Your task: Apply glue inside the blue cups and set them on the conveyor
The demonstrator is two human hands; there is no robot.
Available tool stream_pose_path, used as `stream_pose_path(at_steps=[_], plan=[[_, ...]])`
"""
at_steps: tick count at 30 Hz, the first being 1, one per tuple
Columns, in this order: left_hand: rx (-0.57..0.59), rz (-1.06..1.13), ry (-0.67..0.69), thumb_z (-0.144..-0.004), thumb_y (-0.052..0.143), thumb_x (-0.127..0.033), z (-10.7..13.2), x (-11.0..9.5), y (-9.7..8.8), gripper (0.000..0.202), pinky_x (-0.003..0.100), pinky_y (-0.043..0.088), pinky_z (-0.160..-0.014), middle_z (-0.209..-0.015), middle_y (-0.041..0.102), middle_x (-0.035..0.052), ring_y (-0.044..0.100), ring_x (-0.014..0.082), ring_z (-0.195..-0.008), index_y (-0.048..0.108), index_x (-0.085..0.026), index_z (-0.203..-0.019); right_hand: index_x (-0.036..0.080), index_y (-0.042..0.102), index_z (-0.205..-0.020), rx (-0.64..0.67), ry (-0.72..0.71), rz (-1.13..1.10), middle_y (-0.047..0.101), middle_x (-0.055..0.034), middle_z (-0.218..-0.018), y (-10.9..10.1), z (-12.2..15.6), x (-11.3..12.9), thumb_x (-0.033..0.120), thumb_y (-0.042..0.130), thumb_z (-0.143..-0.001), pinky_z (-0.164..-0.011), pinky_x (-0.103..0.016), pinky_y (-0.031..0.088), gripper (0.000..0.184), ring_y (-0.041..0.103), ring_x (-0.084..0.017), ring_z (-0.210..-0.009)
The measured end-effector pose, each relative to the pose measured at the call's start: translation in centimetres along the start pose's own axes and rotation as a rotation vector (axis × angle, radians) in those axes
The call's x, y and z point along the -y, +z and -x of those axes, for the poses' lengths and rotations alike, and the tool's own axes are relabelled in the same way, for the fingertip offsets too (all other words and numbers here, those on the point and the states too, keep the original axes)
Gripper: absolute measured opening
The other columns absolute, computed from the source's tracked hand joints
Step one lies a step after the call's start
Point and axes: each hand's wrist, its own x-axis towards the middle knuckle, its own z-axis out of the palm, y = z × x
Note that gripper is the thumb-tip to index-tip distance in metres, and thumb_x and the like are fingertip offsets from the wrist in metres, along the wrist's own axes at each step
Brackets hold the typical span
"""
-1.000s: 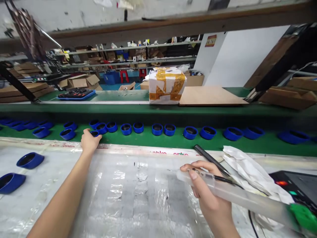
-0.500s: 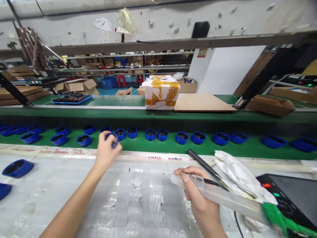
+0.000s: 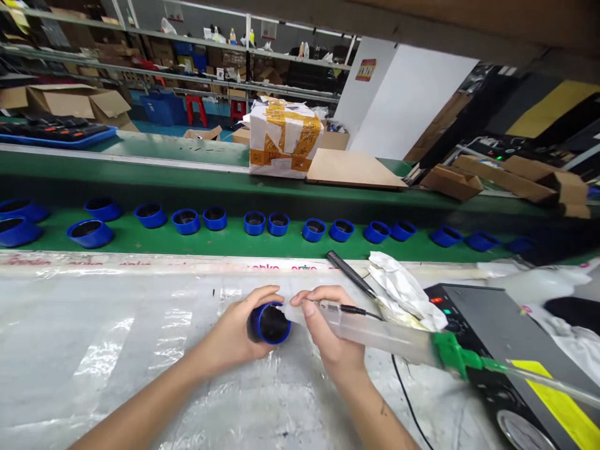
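Over a grey film-covered bench [image 3: 56,350] beside a green belt [image 3: 129,242], holds a round, blue-rimmed cup [image 3: 274,324] tilted within the wrapped left hand [image 3: 232,328], and a translucent plastic syringe [image 3: 389,340] clasped in the right hand [image 3: 335,340], pointing at the cup's mouth. Probably light, stiff and slightly slick, so best to grip the cup round its outer wall. Only darkness visible inside, syringe fill impossible to tell, black parts [image 3: 51,128] lying in a shallow blue tray [image 3: 94,139] beyond.
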Motion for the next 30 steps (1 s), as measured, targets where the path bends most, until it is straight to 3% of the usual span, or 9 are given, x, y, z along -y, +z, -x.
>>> stream_pose_path(at_steps=[15, 30], plan=[[-0.005, -0.016, -0.003, -0.073, 0.079, -0.013, 0.12, -0.3, -0.01, 0.075, 0.046, 0.055, -0.108, -0.14, 0.066, 0.0108, 0.067, 0.0297, -0.126, 0.048, -0.029, -0.14, 0.023, 0.066, -0.087, -0.024, -0.026, 0.041, 0.079, -0.0029, -0.082, 0.08, -0.06, 0.27, 0.019, 0.069, -0.09, -0.075, -0.032, 0.062, 0.006, 0.077, -0.02, -0.08], [-0.019, -0.128, 0.023, -0.076, 0.081, -0.025, 0.21, -0.26, -0.26, 0.067, 0.044, 0.058, -0.103, -0.135, 0.069, 0.0081, 0.07, 0.0302, -0.121, 0.053, -0.031, -0.137, 0.025, 0.064, -0.084, -0.011, 0.031, 0.108, 0.076, -0.0005, -0.078, -0.59, 0.09, 0.51, 0.018, 0.069, -0.087, -0.075, -0.033, 0.058, 0.009, 0.075, -0.019, -0.075]])
